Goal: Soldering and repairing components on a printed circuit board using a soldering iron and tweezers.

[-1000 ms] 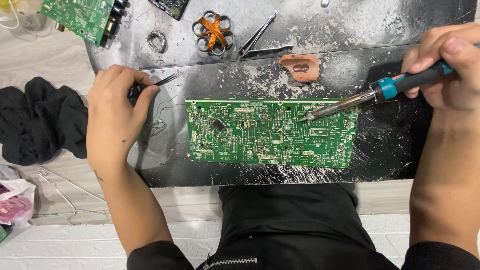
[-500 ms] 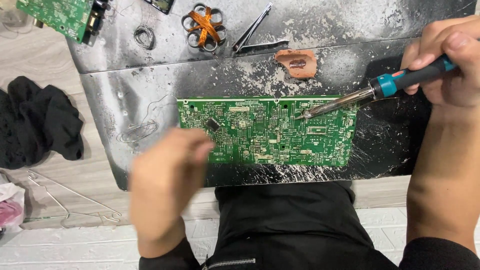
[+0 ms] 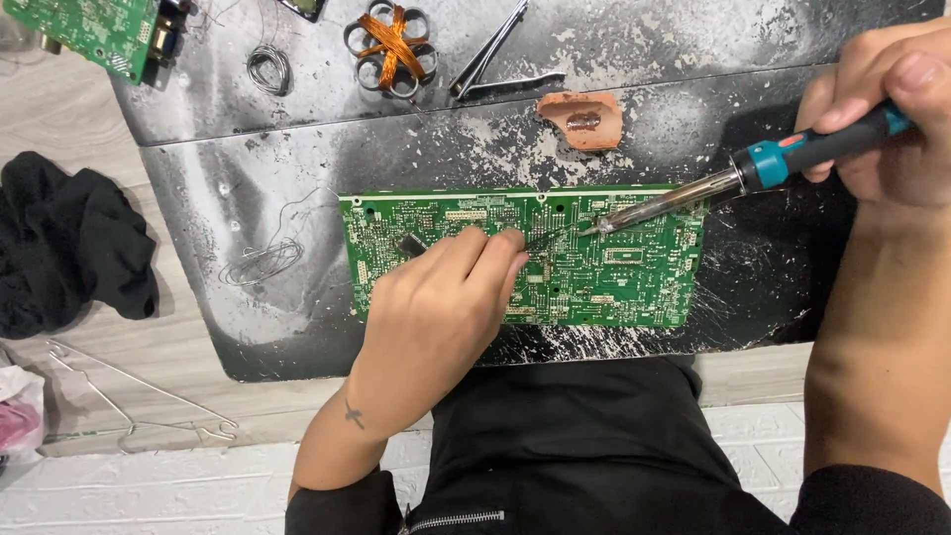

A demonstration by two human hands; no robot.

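Observation:
A green circuit board (image 3: 634, 267) lies flat on a dark, paint-splashed mat (image 3: 297, 317) in front of me. My left hand (image 3: 441, 297) rests on the board's left half, fingers pinched on thin tweezers (image 3: 411, 245) whose tips reach toward the board's middle. My right hand (image 3: 882, 109) grips a soldering iron (image 3: 753, 168) with a black and teal handle. Its metal tip touches the board near the upper middle, close to the tweezer tips.
On the mat's far side lie a coil of orange copper wire (image 3: 391, 45), another pair of tweezers (image 3: 490, 54), a small wire ring (image 3: 267, 67), an orange-brown sponge piece (image 3: 582, 119) and a second green board (image 3: 94, 35). A black cloth (image 3: 64, 248) and wire hanger (image 3: 139, 396) lie left.
My left hand moved from the mat's left edge across onto the circuit board, bringing the tweezers to the spot by the iron tip. The right hand kept the iron on the board.

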